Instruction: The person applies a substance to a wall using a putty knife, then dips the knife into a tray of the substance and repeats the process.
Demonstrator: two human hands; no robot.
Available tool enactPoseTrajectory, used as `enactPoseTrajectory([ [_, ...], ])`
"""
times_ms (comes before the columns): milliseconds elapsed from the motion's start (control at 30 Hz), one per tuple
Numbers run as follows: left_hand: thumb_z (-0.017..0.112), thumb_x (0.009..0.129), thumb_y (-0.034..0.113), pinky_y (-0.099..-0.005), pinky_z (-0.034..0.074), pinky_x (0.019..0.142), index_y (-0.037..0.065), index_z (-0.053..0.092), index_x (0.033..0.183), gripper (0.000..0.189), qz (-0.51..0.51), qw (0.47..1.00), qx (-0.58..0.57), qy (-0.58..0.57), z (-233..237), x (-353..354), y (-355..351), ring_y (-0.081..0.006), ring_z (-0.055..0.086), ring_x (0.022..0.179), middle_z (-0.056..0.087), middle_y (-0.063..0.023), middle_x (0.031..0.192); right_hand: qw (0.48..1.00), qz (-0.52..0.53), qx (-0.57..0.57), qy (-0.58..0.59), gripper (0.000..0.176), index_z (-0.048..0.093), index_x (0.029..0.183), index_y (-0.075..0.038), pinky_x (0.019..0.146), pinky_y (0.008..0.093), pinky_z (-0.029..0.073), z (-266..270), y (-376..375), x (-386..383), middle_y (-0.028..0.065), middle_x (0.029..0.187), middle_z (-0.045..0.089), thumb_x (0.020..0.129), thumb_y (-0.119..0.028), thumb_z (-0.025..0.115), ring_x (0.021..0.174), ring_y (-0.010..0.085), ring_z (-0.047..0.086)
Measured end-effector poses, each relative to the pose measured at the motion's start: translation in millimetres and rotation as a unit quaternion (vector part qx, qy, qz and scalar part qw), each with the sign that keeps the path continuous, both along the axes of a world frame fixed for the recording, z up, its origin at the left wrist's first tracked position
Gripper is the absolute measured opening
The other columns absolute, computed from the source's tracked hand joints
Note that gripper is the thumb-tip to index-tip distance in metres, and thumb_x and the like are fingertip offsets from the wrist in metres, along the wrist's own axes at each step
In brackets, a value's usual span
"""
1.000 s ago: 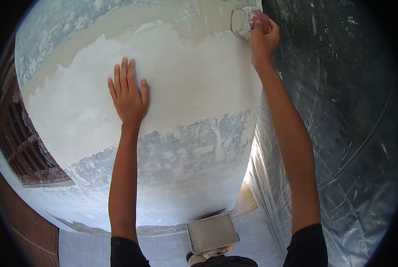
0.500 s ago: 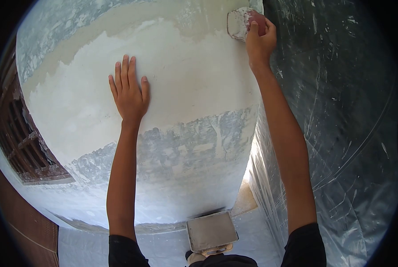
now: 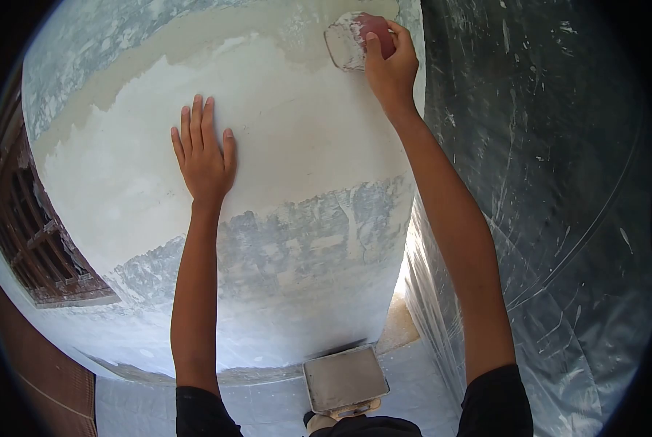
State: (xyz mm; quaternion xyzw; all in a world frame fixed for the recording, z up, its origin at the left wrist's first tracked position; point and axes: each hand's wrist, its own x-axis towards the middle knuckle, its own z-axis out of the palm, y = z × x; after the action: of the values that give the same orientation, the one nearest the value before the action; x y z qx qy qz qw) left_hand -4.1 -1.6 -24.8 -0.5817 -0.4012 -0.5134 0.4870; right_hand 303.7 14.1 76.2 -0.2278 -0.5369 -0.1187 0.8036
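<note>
My right hand (image 3: 395, 73) grips a maroon putty scraper (image 3: 345, 44), its flat left part coated with whitish plaster. The scraper is against the upper right of the wall (image 3: 289, 131), near the wall's right edge. Pale, smooth plaster covers the middle of the wall, with a damp-looking beige band above it and bluish-grey patches above and below. My left hand (image 3: 206, 162) lies flat on the pale plaster, fingers stretched out and holding nothing.
A brown grille (image 3: 45, 247) is set in the wall at left. Dark plastic sheeting (image 3: 544, 160) with white splashes hangs at right. Low down by my body sits a shallow grey tray (image 3: 346, 379). Pale sheeting (image 3: 268, 408) covers the floor.
My right hand has moved left with the scraper, away from the wall's right edge. My left hand rests flat in nearly the same place; the whole view has shifted slightly.
</note>
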Motion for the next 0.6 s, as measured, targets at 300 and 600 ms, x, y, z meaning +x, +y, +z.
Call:
enactPoseTrajectory([
  [300,0.042,0.106,0.028,-0.0522,0.015,0.126,0.013,0.038,0.158,0.055,0.004,1.0,0.01,-0.022,-8,8,4,-0.0275,0.029,0.154,0.037,-0.0054,0.165,0.975,0.118,0.063,0.18,0.036,0.057,0.128,0.001,0.089,0.0336,0.054,0,-17,33,0.0141,0.116,0.068,0.095,-0.011,0.064,0.103,0.022,0.068],
  [600,0.046,0.103,0.027,-0.0505,0.018,0.125,0.013,0.042,0.158,0.056,0.013,1.0,0.006,-0.012,-9,5,-2,-0.0264,0.033,0.153,0.041,-0.0051,0.163,0.999,-0.022,-0.038,-0.014,0.039,0.058,0.13,-0.001,0.096,0.0359,0.051,0,-17,-4,0.0135,0.117,0.068,0.095,-0.017,0.067,0.11,0.0225,0.065],
])
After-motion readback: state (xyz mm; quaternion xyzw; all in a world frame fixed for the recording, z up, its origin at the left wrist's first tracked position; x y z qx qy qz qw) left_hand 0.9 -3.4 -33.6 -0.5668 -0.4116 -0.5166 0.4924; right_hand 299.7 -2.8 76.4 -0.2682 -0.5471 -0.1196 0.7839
